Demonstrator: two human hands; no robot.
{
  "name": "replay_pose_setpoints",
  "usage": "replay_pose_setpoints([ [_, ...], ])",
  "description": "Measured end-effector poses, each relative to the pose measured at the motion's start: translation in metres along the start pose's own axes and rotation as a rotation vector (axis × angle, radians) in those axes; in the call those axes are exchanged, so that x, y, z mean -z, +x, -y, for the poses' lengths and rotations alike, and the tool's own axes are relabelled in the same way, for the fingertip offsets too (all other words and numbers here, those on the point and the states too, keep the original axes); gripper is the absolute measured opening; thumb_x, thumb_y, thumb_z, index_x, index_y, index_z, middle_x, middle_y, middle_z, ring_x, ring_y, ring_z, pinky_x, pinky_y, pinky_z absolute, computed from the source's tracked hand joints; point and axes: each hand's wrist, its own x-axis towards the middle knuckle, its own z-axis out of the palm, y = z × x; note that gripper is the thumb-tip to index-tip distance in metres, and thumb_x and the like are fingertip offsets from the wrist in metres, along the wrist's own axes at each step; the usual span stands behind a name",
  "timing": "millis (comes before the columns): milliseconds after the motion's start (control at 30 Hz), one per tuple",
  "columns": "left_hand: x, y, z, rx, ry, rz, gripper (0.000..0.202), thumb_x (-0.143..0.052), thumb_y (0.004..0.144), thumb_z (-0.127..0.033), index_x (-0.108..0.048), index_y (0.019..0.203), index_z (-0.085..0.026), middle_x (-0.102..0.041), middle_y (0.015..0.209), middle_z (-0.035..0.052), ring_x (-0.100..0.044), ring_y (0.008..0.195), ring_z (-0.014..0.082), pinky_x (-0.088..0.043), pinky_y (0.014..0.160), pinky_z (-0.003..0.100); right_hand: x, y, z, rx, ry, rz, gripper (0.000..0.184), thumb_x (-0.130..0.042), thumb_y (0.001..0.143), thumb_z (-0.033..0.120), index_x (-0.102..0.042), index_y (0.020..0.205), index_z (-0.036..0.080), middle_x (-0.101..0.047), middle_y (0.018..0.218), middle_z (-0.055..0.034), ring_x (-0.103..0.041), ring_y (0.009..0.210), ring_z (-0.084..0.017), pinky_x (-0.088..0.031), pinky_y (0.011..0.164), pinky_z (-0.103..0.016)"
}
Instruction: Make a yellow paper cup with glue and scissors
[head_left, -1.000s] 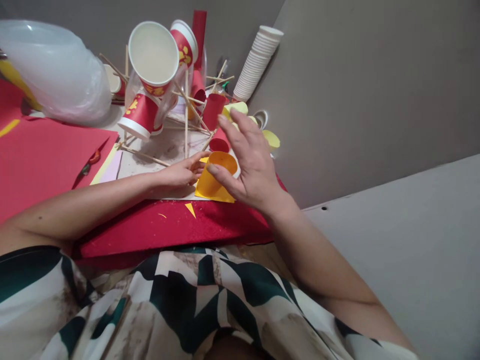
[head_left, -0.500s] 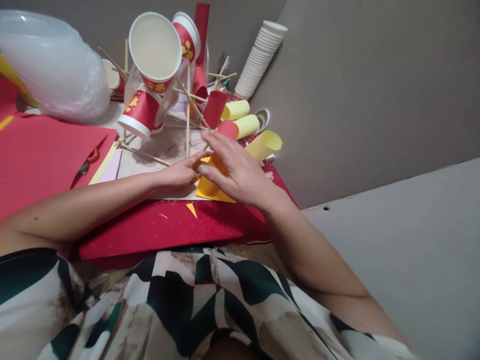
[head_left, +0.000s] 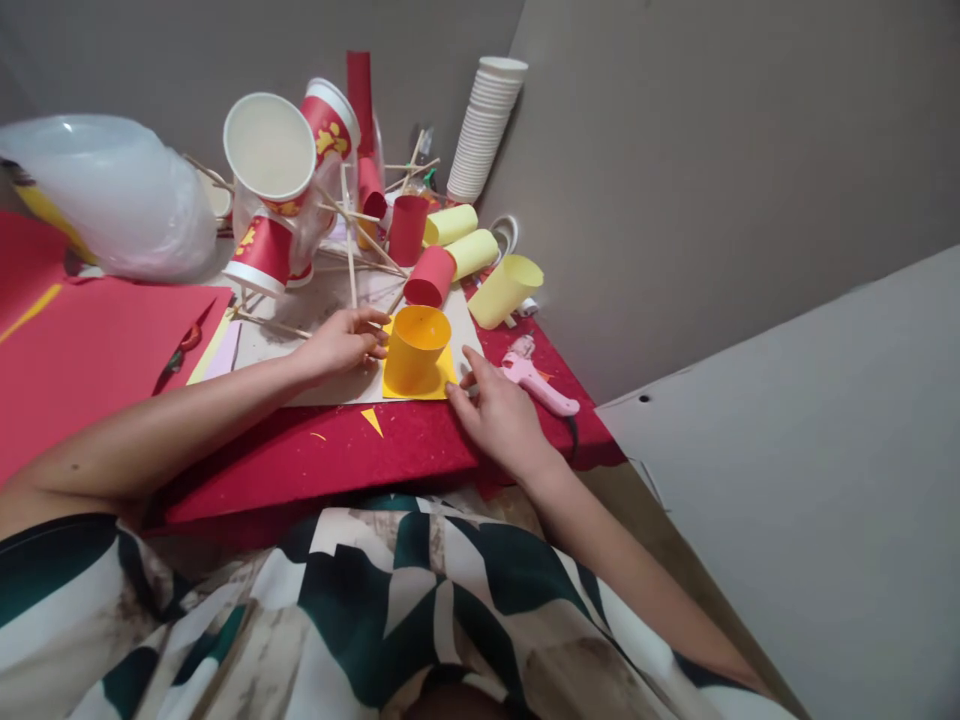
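An orange-yellow paper tube (head_left: 415, 358) stands upright on a yellow paper square (head_left: 444, 380) near the table's front edge. My left hand (head_left: 341, 343) is to the left of the tube, its fingers apart and the tips close to the paper; whether they touch it I cannot tell. On the other side, my right hand (head_left: 496, 410) has its thumb at the square's right corner, fingers spread and nothing held. A pink glue gun (head_left: 541, 385) lies just beyond my right hand. Behind the tube lies a red paper tube (head_left: 430, 277).
Yellow paper tubes (head_left: 507, 291) lie at the back right, before a tall stack of white cups (head_left: 487, 130). Red patterned paper cups (head_left: 262, 252) and wooden sticks (head_left: 349, 235) form a structure behind. Red paper sheets (head_left: 97, 360), scissors (head_left: 180, 355) and a plastic bag (head_left: 127, 200) are left.
My right hand has come off the top of the orange-yellow tube and moved down to its right. The tube and the pink glue gun are now uncovered. My view has shifted slightly.
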Motion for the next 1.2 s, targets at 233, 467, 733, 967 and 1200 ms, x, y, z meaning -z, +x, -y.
replay_pose_setpoints([
  [233,-0.003,-0.021,-0.006,0.049,0.017,-0.031,0.030,-0.050,0.079,0.007,-0.064,0.098,-0.010,-0.062,0.066,-0.0005,-0.059,0.057,0.0096,-0.044,0.059,0.023,-0.007,0.006,0.004,-0.112,0.337,-0.016,0.070,-0.063,0.081,0.032,-0.051,0.146,0.011,-0.071,0.086,-0.0066,-0.063,0.067,-0.020,-0.056,0.078,-0.042],
  [467,-0.010,-0.031,-0.004,0.027,-0.023,-0.009,0.020,-0.059,0.078,0.001,-0.066,0.091,-0.013,-0.069,0.074,0.0021,-0.061,0.060,0.0095,-0.046,0.059,0.022,-0.010,0.002,0.007,-0.298,0.836,0.079,0.085,-0.069,0.070,0.041,-0.043,0.147,0.015,-0.057,0.070,0.0056,-0.064,0.058,-0.015,-0.050,0.045,-0.025],
  [733,0.011,-0.049,-0.009,-0.005,-0.104,-0.092,0.027,-0.063,0.076,0.003,-0.069,0.098,-0.012,-0.074,0.085,0.0039,-0.070,0.071,0.0116,-0.051,0.063,0.021,0.001,-0.007,0.008,-0.412,1.095,0.105,0.093,-0.082,0.054,0.032,-0.050,0.141,0.023,-0.059,0.077,0.0053,-0.060,0.058,-0.011,-0.053,0.045,-0.023],
  [967,0.020,-0.079,0.006,0.183,-0.329,-0.122,0.017,-0.058,0.095,-0.025,-0.065,0.096,-0.011,-0.074,0.089,0.0119,-0.075,0.078,0.0202,-0.062,0.073,0.033,0.015,-0.021,0.009,-0.356,1.188,0.134,0.092,-0.084,0.058,0.026,-0.051,0.144,0.028,-0.061,0.083,0.0041,-0.058,0.066,-0.010,-0.052,0.046,-0.018],
  [1200,-0.014,-0.108,0.019,0.345,-0.668,0.077,0.038,-0.041,0.104,-0.036,-0.069,0.099,-0.012,-0.075,0.089,0.0120,-0.075,0.074,0.0192,-0.064,0.074,0.032,0.017,-0.023,0.022,-0.255,1.154,0.306,0.090,-0.085,0.062,0.026,-0.051,0.145,0.031,-0.061,0.086,0.0034,-0.056,0.068,-0.011,-0.054,0.047,-0.019],
])
